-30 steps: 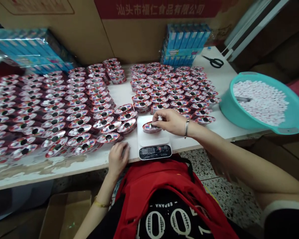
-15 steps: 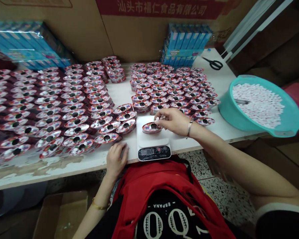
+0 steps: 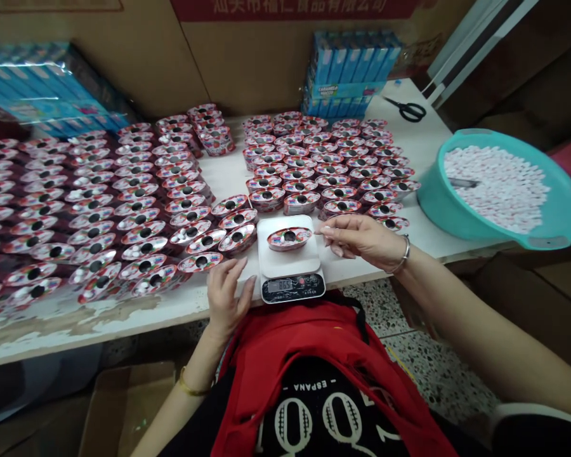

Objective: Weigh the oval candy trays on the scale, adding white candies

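Observation:
A small oval red-and-white patterned container [image 3: 290, 238] with a dark round hole in its top stands on a white digital scale [image 3: 292, 261]. The scale's display seems to read 865. My right hand [image 3: 364, 241] hovers just right of the container, apart from it, fingers curled and fingertips pinched together. What lies inside its fingers, if anything, is hidden. At the table edge left of the scale is my left hand [image 3: 228, 289], fingers apart and holding nothing. Its fingertips are close to the nearest filled-row container [image 3: 200, 262].
Rows of similar containers [image 3: 143, 190] cover the table's left and middle, some with white pieces on top. A turquoise basin [image 3: 457, 212] of small white candies with a metal scoop [image 3: 464, 183] stands right. Behind are scissors [image 3: 409, 112] and wrapped blue boxes [image 3: 349, 70].
My right hand has drawn back to the right from over the container; white candies seen in its fingers before no longer show. My left hand has lifted slightly and spread its fingers.

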Demonstrator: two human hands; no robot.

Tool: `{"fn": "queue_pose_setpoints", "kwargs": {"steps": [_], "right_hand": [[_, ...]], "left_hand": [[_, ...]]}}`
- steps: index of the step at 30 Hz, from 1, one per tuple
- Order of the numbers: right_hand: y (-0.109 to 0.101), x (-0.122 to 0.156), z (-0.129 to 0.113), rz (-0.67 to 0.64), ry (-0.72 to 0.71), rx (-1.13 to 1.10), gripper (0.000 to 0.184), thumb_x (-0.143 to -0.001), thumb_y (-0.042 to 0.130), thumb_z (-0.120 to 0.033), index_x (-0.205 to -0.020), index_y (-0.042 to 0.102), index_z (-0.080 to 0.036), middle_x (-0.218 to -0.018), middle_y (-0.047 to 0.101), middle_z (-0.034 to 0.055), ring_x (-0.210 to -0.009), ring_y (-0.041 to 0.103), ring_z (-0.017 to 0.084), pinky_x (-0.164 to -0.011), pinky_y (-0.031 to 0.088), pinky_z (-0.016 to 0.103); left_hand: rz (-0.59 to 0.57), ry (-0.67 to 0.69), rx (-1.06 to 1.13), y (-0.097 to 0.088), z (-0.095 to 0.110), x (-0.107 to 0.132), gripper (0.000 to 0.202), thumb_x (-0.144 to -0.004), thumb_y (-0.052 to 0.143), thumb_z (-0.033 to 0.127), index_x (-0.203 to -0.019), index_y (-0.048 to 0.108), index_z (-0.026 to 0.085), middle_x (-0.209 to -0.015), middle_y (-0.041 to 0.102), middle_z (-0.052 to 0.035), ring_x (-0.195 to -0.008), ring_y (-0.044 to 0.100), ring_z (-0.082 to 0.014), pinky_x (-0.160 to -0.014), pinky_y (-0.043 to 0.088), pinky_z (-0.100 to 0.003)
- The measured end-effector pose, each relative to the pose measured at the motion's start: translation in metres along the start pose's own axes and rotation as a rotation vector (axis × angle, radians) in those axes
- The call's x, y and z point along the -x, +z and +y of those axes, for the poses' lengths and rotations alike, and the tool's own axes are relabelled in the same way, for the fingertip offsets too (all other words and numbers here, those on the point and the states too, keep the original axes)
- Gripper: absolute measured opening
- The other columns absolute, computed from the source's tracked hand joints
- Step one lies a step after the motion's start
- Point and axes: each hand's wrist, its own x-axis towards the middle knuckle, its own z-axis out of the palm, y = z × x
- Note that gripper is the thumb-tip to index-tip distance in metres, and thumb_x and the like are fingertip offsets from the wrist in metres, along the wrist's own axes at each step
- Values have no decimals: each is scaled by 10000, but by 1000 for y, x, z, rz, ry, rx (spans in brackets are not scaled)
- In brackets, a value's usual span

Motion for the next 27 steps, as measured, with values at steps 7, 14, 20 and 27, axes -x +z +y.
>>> {"fn": "queue_pose_setpoints", "kwargs": {"steps": [7,14,20,27], "right_hand": [[2,0,5,-73,4,-100,309,-733,753,-409,-868,696,-137,-704,596,5,-491,482,41,-379,237,185],[1,3,11,-96,4,-87,320,-758,734,-425,-867,691,-127,-704,593,10,-496,480,43,-375,236,184],[-2,3,11,-91,13,-76,321,-751,738,-442,-814,675,-133,-695,601,16,-489,478,47,-371,245,188],[5,-2,4,-106,9,-38,345,-744,743,-458,-769,641,-129,-705,601,16,-487,477,39,-358,245,176]], "left_hand": [[-114,202,-115,16,33,-45,510,-849,592,404,-1337,485,301,-1400,483,-103,-1288,420,-290,-1038,309,-471],[-95,181,-63,18,42,-57,415,-860,570,421,-1256,546,299,-1388,494,-84,-1299,421,-284,-1041,316,-482],[47,6,-24,-5,23,-40,299,-880,544,338,-1160,595,247,-1240,560,-92,-1208,490,-248,-1026,379,-458],[70,-78,-49,-13,13,-25,222,-874,556,308,-1072,616,227,-1199,569,-87,-1166,513,-239,-1018,389,-468]]}}
